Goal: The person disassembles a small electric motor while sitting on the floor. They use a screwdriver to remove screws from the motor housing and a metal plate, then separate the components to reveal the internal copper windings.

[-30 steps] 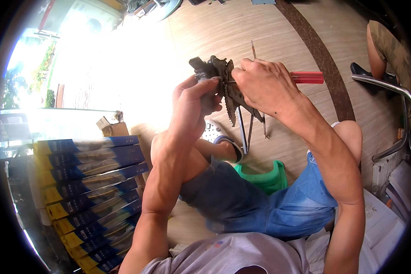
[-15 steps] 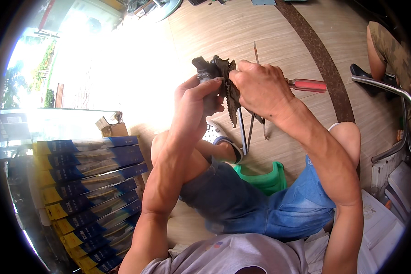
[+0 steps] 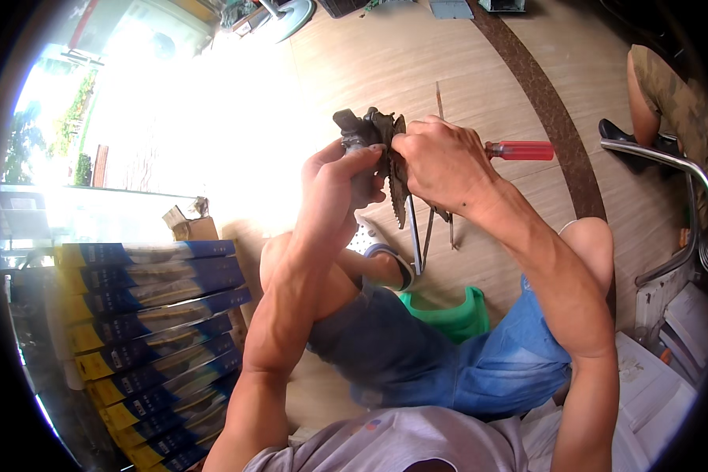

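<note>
A dark, greasy mechanical part with a toothed, gear-like disc (image 3: 396, 197) is held up in front of me, above my knees. My left hand (image 3: 340, 177) wraps around its blocky body (image 3: 352, 126), thumb pressed on the near side. On the disc's right side, my right hand (image 3: 440, 161) is closed with its fingertips against the part; exactly what they pinch is hidden. Just beyond the right hand shows a screwdriver (image 3: 523, 150) with a clear red handle, its shaft partly covered. Thin metal rods or tools (image 3: 418, 236) lie on the floor below.
A low green plastic stool (image 3: 452, 315) stands between my legs. At left rises a stack of blue and yellow boxes (image 3: 149, 315), with a small open carton (image 3: 195, 226) behind. On the right are a chair's metal frame (image 3: 661, 153) and another person's leg (image 3: 645, 94). A round stand base (image 3: 291, 23) sits far off.
The whole view has shifted slightly, so the hands and part appear a little lower. Both hands keep their hold on the part; the right hand's fingers have moved only slightly.
</note>
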